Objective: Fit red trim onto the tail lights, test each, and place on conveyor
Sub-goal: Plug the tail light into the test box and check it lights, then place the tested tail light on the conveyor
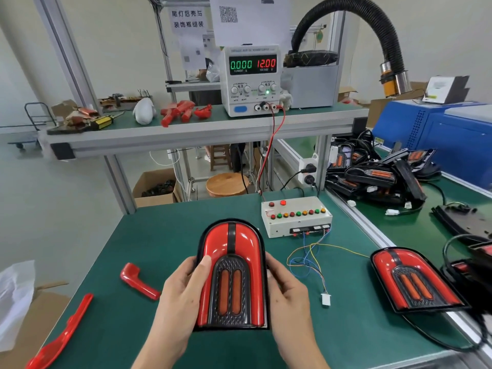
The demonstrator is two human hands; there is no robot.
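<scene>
Gripping a tail light [231, 275] in both hands' [178, 296] grip above a green bench [346, 328], apparently indoors.

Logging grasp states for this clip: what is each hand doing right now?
Left hand: grips the tail light, thumb on its face.
Right hand: holds the tail light's right edge.

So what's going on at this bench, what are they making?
A person is holding a tail light in both hands above the green bench, the left hand with its thumb on the red trim, the right hand gripping the other edge. Another trimmed tail light lies to the right. The test box and its loose white connector wait unplugged; the power supply reads zero current.
</scene>
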